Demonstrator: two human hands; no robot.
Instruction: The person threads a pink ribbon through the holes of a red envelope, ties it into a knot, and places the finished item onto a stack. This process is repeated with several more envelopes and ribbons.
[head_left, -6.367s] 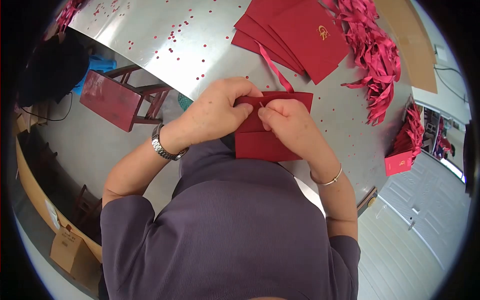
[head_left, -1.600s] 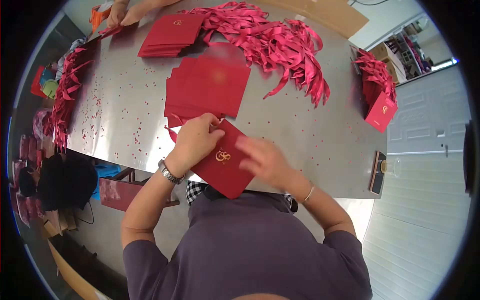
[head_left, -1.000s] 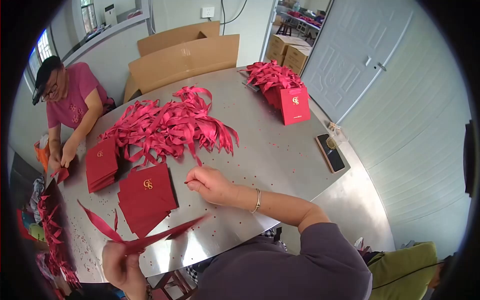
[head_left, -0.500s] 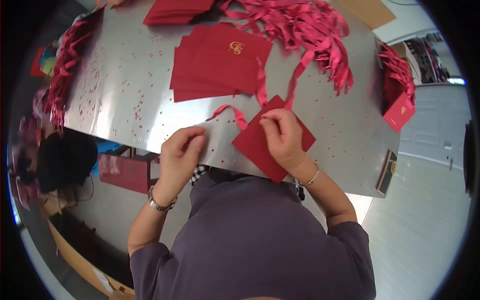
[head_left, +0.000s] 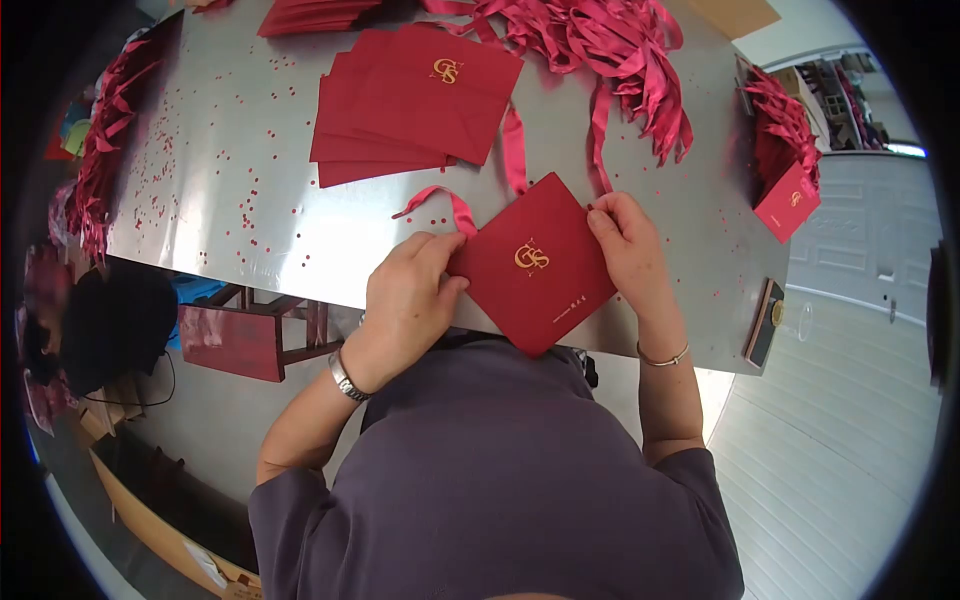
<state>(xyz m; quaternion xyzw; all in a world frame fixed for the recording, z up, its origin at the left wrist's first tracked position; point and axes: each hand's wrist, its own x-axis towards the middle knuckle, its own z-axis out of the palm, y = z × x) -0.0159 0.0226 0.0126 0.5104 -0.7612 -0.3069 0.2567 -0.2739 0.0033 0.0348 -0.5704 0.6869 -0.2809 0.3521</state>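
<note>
A square red card with a gold monogram and small lettering faces up at the near table edge, turned like a diamond. My left hand pinches its left corner. At its right corner, my right hand has thumb and fingers closed on the edge. A pink ribbon runs down to the card's top and another reaches the right corner. A short ribbon end curls out by my left fingertips. Beyond lies a fanned stack of red cards, the top one showing the same gold monogram.
A heap of pink ribbons lies at the far side of the metal table, which is scattered with small red dots. More ribbons hang over the left edge. A ribboned bundle is at the right, above a dark phone-like object.
The card's gold-marked face now shows where it was plain before. My left hand has moved right onto the card's left corner, and my right hand has shifted to its right corner.
</note>
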